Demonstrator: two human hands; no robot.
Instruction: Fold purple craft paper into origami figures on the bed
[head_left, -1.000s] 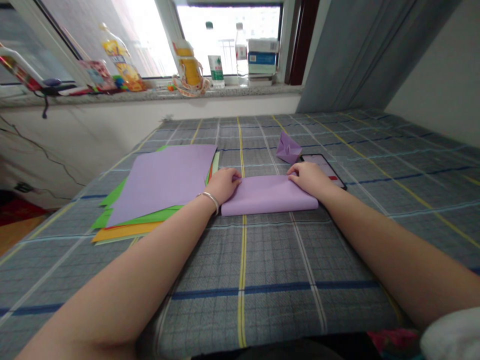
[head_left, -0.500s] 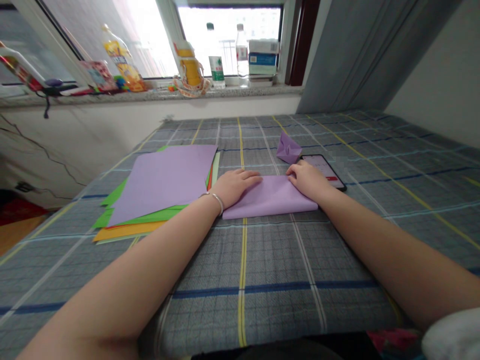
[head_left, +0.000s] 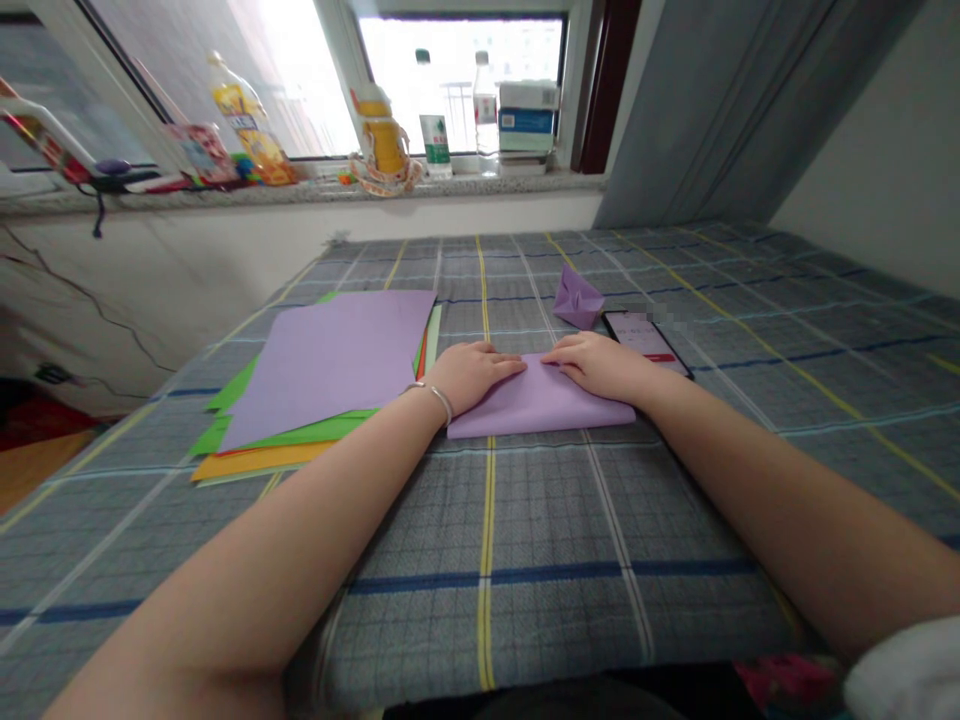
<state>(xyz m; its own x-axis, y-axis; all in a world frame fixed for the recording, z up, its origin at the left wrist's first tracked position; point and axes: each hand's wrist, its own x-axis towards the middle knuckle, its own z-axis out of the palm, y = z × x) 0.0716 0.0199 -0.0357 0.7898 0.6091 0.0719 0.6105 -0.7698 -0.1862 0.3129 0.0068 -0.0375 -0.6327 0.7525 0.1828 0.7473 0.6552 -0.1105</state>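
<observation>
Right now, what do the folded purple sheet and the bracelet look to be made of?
Folded purple sheet: likely matte paper, from its smooth, low-shine face and softly rounded near fold.
Bracelet: probably polished silvery metal, by its bright sheen, though coated plastic is possible.

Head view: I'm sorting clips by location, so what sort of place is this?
Probably a room in a home: a plaid cloth is spread out, a gray curtain hangs beside the window, and plastic bottles line the windowsill.
</observation>
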